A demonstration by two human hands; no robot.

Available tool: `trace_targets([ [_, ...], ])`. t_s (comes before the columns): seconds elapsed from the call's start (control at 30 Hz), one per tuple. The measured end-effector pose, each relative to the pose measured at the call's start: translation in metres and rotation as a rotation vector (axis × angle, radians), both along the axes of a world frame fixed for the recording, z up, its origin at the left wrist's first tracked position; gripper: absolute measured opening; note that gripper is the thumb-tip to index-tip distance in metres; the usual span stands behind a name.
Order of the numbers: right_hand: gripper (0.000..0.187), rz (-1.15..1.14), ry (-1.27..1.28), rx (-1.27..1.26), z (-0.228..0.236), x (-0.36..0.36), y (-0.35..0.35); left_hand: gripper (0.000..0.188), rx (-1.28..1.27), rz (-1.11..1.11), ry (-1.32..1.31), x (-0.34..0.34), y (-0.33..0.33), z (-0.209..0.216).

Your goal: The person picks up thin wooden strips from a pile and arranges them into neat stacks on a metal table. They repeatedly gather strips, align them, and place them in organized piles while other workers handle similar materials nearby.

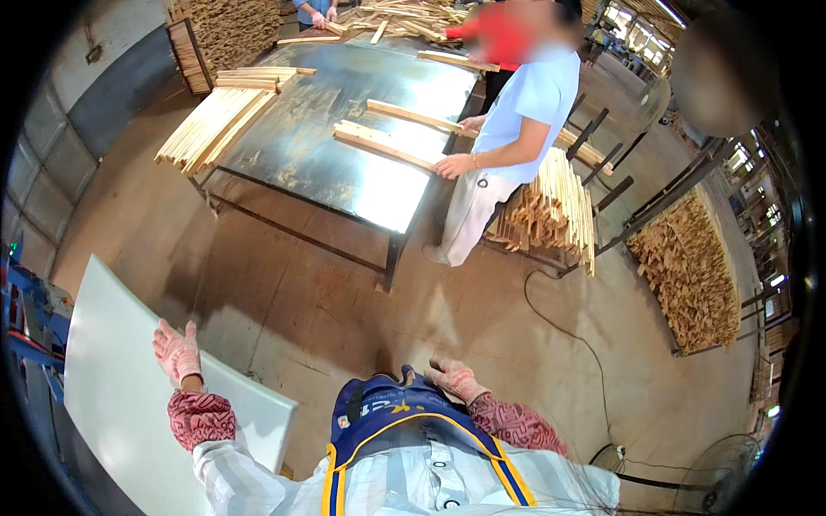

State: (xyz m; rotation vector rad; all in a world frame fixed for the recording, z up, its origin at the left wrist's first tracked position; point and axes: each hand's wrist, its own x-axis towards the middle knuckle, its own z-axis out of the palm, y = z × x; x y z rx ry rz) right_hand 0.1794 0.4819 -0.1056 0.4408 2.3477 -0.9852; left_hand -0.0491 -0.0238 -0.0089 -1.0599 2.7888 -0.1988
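My left hand (178, 351), in a pale pink knitted glove, is over the long white tabletop (129, 344) at the left. Its fingers are spread and nothing is in them; whether they touch the surface I cannot tell. Close to the right side of my navy apron (379, 421) is my right hand (456, 380), gloved the same way. Its fingers reach out loosely toward the apron's edge, with nothing visible in them. Patterned red sleeve covers (203, 419) wrap both my forearms.
Ahead stands a metal-topped table (318, 112) with a stack of wood strips (215, 120). A person in a light blue shirt (538, 103) handles wooden strips (383, 144) there. More wood piles (688, 267) stand at the right. A cable (576, 335) crosses the floor toward a fan (718, 473).
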Motion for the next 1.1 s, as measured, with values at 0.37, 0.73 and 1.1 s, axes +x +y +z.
trace_targets([
  [0.37,0.042,0.359,0.134,0.015,0.024,-0.197,-0.017,0.088,-0.036,0.187,0.043,-0.034,-0.043,-0.014],
  [0.73,0.045,0.648,0.037,-0.018,-0.018,-0.339,-0.058,0.086,-0.017,0.251,0.124,-0.048,-0.056,-0.028],
  [1.1,0.041,0.734,0.207,-0.195,-0.039,-0.519,-0.099,0.088,-0.015,0.497,0.087,-0.055,-0.065,-0.038],
])
